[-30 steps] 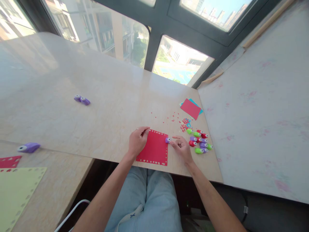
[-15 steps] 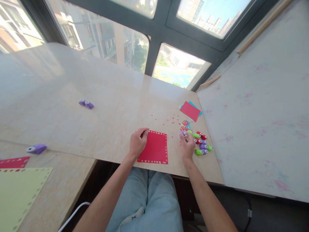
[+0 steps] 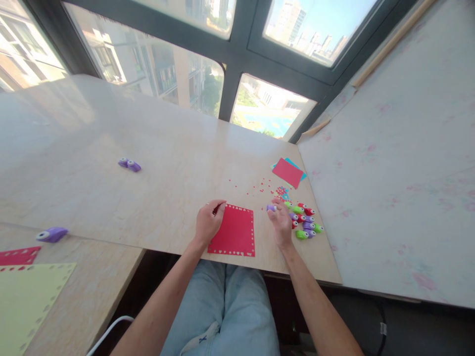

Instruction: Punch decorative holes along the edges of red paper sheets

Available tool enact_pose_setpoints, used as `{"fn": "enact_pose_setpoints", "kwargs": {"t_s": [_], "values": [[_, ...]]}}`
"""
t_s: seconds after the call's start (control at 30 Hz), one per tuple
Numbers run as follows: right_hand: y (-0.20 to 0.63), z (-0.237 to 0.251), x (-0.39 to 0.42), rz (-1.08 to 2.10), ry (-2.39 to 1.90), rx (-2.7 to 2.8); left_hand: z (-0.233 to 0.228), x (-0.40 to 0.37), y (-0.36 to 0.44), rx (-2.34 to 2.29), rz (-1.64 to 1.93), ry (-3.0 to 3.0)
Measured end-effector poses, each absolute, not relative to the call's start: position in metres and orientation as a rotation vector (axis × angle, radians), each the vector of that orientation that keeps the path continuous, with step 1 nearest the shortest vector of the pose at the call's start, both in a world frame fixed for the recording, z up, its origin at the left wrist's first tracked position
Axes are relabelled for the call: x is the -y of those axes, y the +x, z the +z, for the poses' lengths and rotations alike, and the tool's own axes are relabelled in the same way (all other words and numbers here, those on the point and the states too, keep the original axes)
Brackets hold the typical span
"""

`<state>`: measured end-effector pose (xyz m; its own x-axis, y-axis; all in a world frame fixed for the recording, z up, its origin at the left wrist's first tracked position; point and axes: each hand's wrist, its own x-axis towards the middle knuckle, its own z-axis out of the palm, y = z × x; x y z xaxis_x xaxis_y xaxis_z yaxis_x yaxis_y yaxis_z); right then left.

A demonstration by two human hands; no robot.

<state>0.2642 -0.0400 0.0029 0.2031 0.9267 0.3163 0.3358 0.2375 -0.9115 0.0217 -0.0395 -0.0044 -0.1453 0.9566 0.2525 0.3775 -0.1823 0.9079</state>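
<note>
A square red sheet of paper (image 3: pixel 235 232) with small shapes punched along its edges lies at the front edge of the counter. My left hand (image 3: pixel 208 223) is closed at the sheet's upper left corner, thumb and fingers pinching it. To the right of the sheet, my right hand (image 3: pixel 282 227) grips a small purple craft punch (image 3: pixel 271 208) between thumb and fingers, apart from the paper. Just beyond that hand sits a cluster of green, red and purple craft punches (image 3: pixel 302 235), partly hidden by it.
Red and blue paper confetti (image 3: pixel 282 193) is scattered behind my right hand, near stacked red and blue cards (image 3: pixel 288 173). Two purple punches (image 3: pixel 129 164) stand far left, another purple punch (image 3: pixel 52 234) nearer. A punched yellow sheet (image 3: pixel 33 301) lies lower left. A wall (image 3: pixel 389 198) bounds the right side.
My right hand has shifted slightly left, away from the cluster, bringing the purple punch with it. My left hand stays at the red sheet's corner. The view has tilted a little.
</note>
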Motion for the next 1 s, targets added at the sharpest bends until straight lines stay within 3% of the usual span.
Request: {"fn": "enact_pose_setpoints", "kwargs": {"t_s": [0.13, 0.4, 0.53, 0.67, 1.0], "values": [[0.266, -0.004, 0.034, 0.257, -1.333, 1.327, -0.004, 0.040, 0.022, -1.513, 1.325, 1.561], [0.260, -0.009, 0.038, 0.572, -1.338, 1.421, -0.004, 0.040, 0.022, -1.511, 1.323, 1.544], [0.257, -0.001, 0.035, 0.317, -1.276, 1.691, -0.004, 0.040, 0.021, -1.503, 1.327, 1.536], [0.258, 0.004, 0.030, 0.081, -1.314, 1.549, -0.006, 0.040, 0.021, -1.490, 1.334, 1.546], [0.250, -0.008, 0.008, 0.241, -1.382, 1.806, -0.003, 0.042, 0.021, -1.497, 1.289, 1.591]]}}
